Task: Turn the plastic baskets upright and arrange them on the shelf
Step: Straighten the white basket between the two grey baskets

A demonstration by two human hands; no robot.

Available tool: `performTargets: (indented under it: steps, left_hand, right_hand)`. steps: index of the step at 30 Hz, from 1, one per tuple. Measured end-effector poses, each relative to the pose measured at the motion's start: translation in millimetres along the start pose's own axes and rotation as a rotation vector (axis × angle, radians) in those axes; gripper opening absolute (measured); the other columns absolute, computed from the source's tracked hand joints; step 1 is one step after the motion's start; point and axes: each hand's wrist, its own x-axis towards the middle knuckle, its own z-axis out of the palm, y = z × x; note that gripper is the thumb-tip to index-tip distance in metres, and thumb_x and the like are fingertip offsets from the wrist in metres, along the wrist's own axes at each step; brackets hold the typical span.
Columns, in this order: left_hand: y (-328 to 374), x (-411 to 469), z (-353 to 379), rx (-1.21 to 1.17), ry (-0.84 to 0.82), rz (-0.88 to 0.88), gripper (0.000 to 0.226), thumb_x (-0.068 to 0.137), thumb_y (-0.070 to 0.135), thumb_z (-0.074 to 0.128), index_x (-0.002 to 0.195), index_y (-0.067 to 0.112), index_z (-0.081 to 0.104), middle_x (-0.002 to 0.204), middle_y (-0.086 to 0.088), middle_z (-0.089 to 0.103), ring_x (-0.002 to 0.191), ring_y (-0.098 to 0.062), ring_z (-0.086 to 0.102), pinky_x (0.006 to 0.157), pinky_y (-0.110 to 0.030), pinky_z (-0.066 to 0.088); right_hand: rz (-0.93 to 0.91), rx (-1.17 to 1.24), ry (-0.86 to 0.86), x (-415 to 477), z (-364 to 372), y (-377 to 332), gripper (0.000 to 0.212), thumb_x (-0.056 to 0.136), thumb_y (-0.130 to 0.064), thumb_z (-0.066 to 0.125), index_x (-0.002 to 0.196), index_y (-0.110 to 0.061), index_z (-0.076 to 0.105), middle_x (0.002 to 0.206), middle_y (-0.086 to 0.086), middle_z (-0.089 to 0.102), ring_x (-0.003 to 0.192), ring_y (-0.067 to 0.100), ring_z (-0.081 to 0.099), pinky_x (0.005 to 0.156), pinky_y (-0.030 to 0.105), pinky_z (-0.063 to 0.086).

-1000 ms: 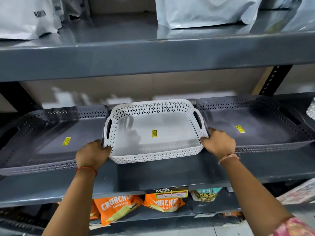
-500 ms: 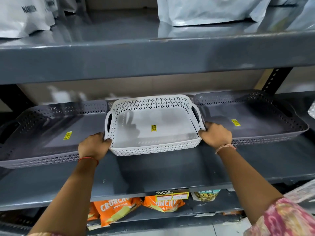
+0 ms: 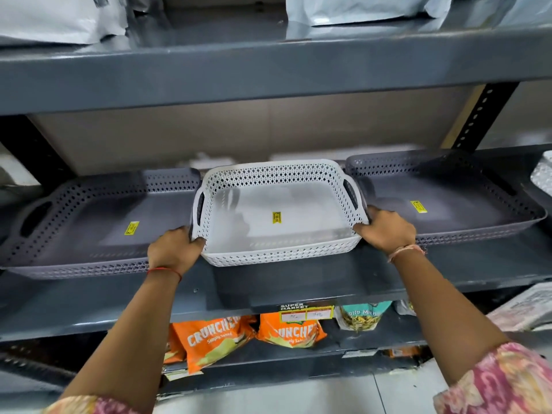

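On the middle shelf (image 3: 298, 282), white basket (image 3: 277, 213) upright between two grey baskets (image 3: 89, 222) (image 3: 442, 192), touching or nearly touching both. Left hand (image 3: 173, 249) curled tight on its near left corner, right hand (image 3: 385, 230) clamped on the near right corner. Fingertips hidden behind the rim. Yellow stickers too small to read; snack bags (image 3: 215, 339) below partly cut off by the shelf edge.

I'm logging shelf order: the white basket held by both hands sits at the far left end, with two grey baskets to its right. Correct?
Not quite. The head view shows the white basket in the middle, between the two, one grey basket on its left and the other grey basket on its right. The left hand and right hand do hold it.
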Motion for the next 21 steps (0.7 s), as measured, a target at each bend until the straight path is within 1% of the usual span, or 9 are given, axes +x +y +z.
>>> performTargets:
  steps: [3,6,7,11,13,16,19,21]
  left_hand:
    - [0,-15,-3,-0.026,0.013,0.005,0.023,0.082,0.027,0.052,0.089,0.006,0.058,0.095,-0.026,0.066,0.087,-0.043,0.059,0.066,-0.034,0.036]
    - [0,-31,-5,-0.052,0.016,0.004,0.017,0.082,0.026,0.053,0.075,0.01,0.052,0.09,-0.028,0.066,0.079,-0.041,0.058,0.063,-0.033,0.036]
    - [0,-38,-5,-0.054,0.014,-0.002,0.017,0.082,0.026,0.053,0.074,0.011,0.051,0.09,-0.028,0.066,0.078,-0.04,0.057,0.063,-0.033,0.036]
    - [-1,-49,-5,-0.018,0.025,-0.006,0.022,0.083,0.027,0.052,0.088,0.006,0.059,0.094,-0.027,0.066,0.084,-0.043,0.059,0.064,-0.032,0.036]
    - [0,-56,-5,-0.013,0.048,0.0,0.022,0.083,0.027,0.052,0.087,0.007,0.059,0.092,-0.027,0.066,0.083,-0.043,0.059,0.063,-0.032,0.036]
    - [0,-65,-4,-0.013,0.05,0.0,0.019,0.083,0.027,0.052,0.08,0.009,0.056,0.089,-0.026,0.066,0.075,-0.041,0.056,0.061,-0.031,0.034]
    - [-1,-70,-4,-0.022,0.063,-0.003,0.022,0.083,0.028,0.053,0.082,0.007,0.057,0.087,-0.027,0.066,0.078,-0.043,0.058,0.061,-0.031,0.035]
    - [-1,-71,-5,-0.027,0.058,-0.002,0.02,0.082,0.029,0.053,0.079,0.009,0.055,0.087,-0.026,0.066,0.078,-0.043,0.058,0.061,-0.031,0.035]
  right_hand:
    - [-0.025,0.0,0.021,-13,0,4,0.039,0.077,-0.039,0.054,0.112,-0.023,0.056,0.103,0.018,0.068,0.096,0.038,0.061,0.073,0.037,0.045]
    - [-0.054,0.006,0.05,-26,-3,9,0.036,0.076,-0.038,0.054,0.109,-0.023,0.058,0.095,0.018,0.069,0.089,0.039,0.062,0.068,0.036,0.044]
    - [-0.056,0.007,0.058,-31,-4,13,0.036,0.076,-0.039,0.055,0.108,-0.023,0.058,0.093,0.019,0.069,0.087,0.039,0.062,0.066,0.034,0.043]
    - [-0.064,0.021,0.075,-41,-4,16,0.037,0.076,-0.04,0.054,0.109,-0.024,0.059,0.095,0.019,0.069,0.091,0.039,0.062,0.065,0.033,0.04]
    - [-0.068,0.03,0.076,-47,-5,19,0.035,0.076,-0.04,0.054,0.107,-0.024,0.06,0.095,0.018,0.069,0.091,0.039,0.062,0.065,0.032,0.04]
    - [-0.07,0.039,0.112,-55,-6,21,0.032,0.077,-0.04,0.055,0.104,-0.024,0.062,0.089,0.018,0.069,0.085,0.038,0.063,0.063,0.03,0.04]
    - [-0.066,0.05,0.138,-61,-7,22,0.031,0.077,-0.04,0.056,0.104,-0.026,0.064,0.087,0.018,0.07,0.083,0.038,0.064,0.061,0.029,0.04]
    - [-0.058,0.056,0.143,-62,-6,22,0.032,0.077,-0.041,0.056,0.104,-0.026,0.065,0.086,0.019,0.07,0.082,0.039,0.064,0.061,0.031,0.042]
